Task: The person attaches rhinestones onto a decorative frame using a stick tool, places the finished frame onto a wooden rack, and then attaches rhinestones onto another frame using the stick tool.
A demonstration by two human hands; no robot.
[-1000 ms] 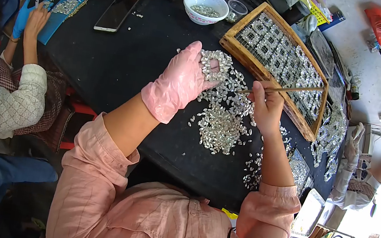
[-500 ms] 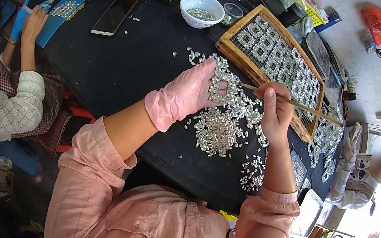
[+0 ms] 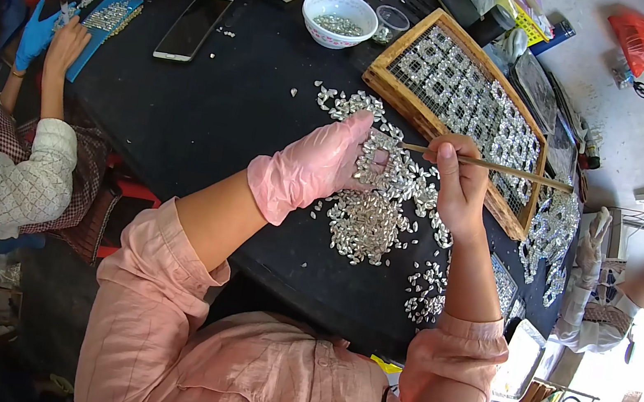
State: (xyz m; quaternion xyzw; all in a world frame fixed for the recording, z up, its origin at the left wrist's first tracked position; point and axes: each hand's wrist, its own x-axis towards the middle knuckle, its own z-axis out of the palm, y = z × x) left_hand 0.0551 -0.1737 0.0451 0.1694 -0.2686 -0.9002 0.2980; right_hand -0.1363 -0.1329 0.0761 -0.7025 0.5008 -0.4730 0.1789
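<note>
My left hand (image 3: 315, 163), in a pink glove, holds a squarish piece of silvery beads (image 3: 379, 160) by its left side, just over the heap. Bare and pinched, my right hand (image 3: 458, 180) grips a thin wooden stick (image 3: 509, 172), whose tip touches or nearly touches the upper right of the piece. A pile of loose silvery beads (image 3: 364, 228) lies below my left fingers on the black table (image 3: 209, 118). Beyond my right hand, the wooden-framed mesh tray (image 3: 410, 110) carries rows of similar square bead pieces.
A white bowl (image 3: 342, 3) with beads and a small clear cup (image 3: 392, 18) stand behind. A phone (image 3: 193, 28) lies at the left. A co-worker's gloved hand (image 3: 34, 37) and bare hand are by a blue board (image 3: 99, 34). Another person (image 3: 617, 287) is at the right.
Both hands have shifted right relative to the first frame, uncovering more beads behind my left hand. The stick has turned to a flatter angle. The co-worker's gloved hand has changed pose.
</note>
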